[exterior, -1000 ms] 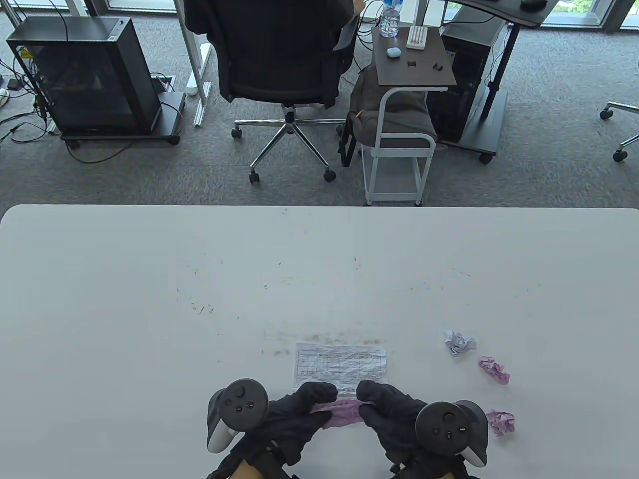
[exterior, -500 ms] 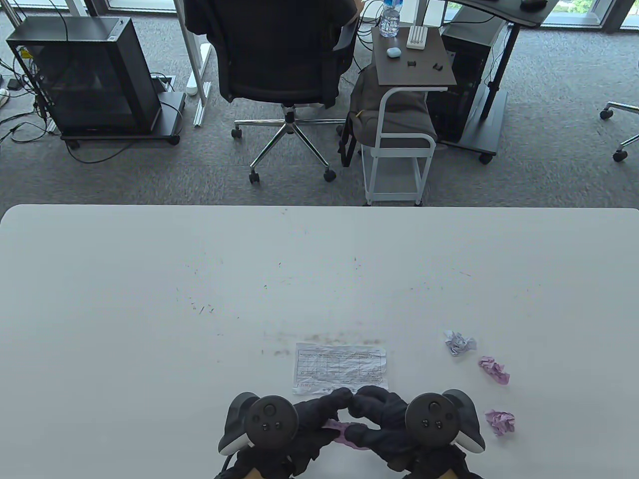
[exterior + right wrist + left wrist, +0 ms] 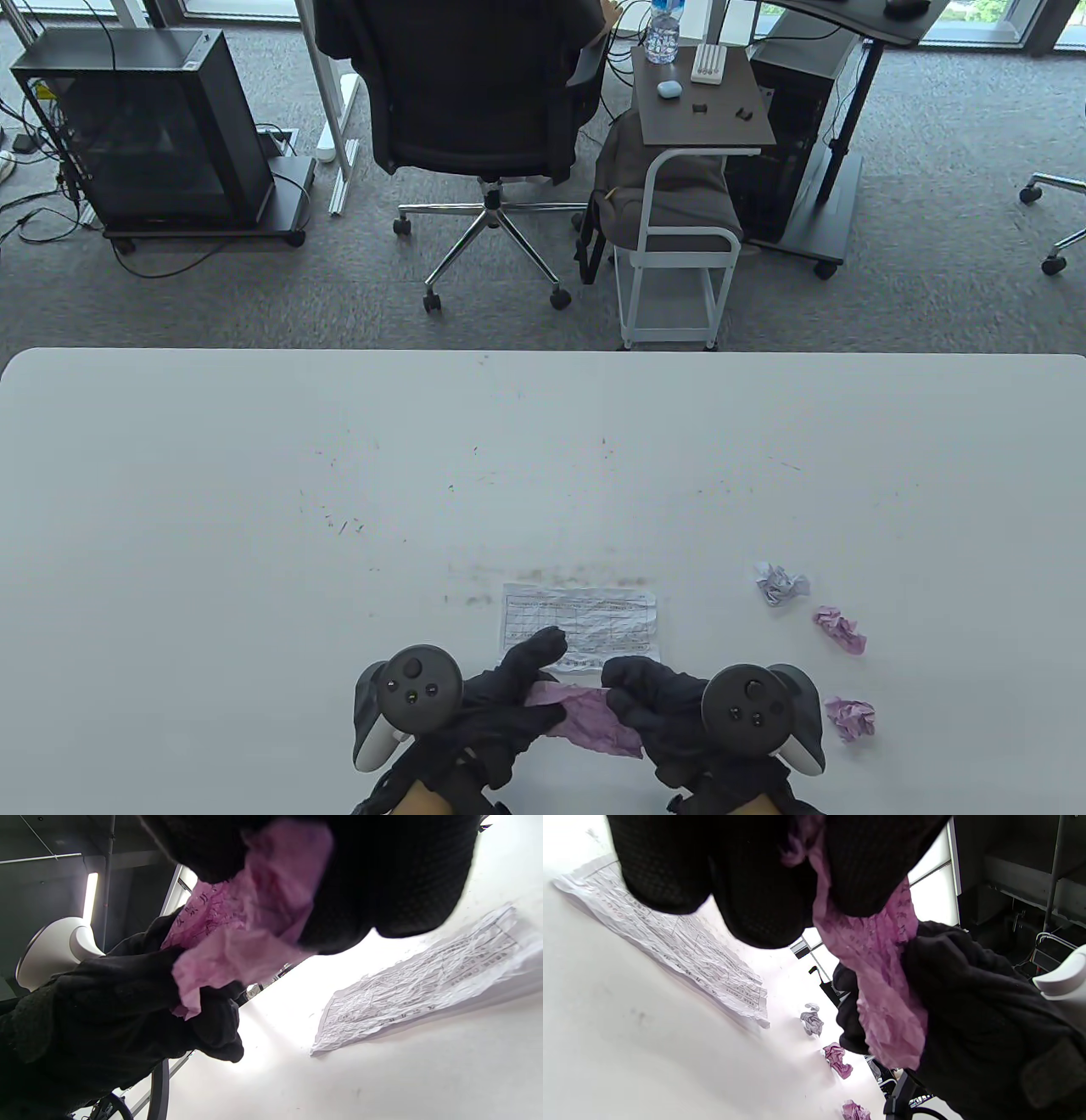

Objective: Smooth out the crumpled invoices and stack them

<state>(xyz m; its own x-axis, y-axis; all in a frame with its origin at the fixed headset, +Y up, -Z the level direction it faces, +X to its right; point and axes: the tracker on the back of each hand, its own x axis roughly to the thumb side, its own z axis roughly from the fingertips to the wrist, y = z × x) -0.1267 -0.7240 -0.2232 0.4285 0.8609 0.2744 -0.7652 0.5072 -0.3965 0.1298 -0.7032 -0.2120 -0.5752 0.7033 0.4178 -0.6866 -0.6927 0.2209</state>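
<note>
Left hand (image 3: pixel 501 705) in black sensor glove is gripping the left end of the crumpled pink paper invoice (image 3: pixel 594 720), fingers closed on it; the left wrist view is showing the pink sheet (image 3: pixel 878 984) pinched between gloved fingertips (image 3: pixel 755 899) and hanging off the white tabletop (image 3: pixel 254 475). The pink invoice is sitting just nearside of the flattened white printed invoice (image 3: pixel 581 624), which is lying flat on the table; left fingertips are overlapping that white sheet's near-left corner, contact unclear. Right hand (image 3: pixel 670 713) is gripping the pink sheet's right end, fingers closed on it, confirmed in the right wrist view (image 3: pixel 254 921). Right of the white invoice, well apart from it, three crumpled balls are lying: a pale lavender-white paper ball (image 3: pixel 782 583) farthest back, a pink paper ball (image 3: pixel 840 629) nearer, another pink paper ball (image 3: pixel 851 717) nearest, just beside the right hand's tracker.
</note>
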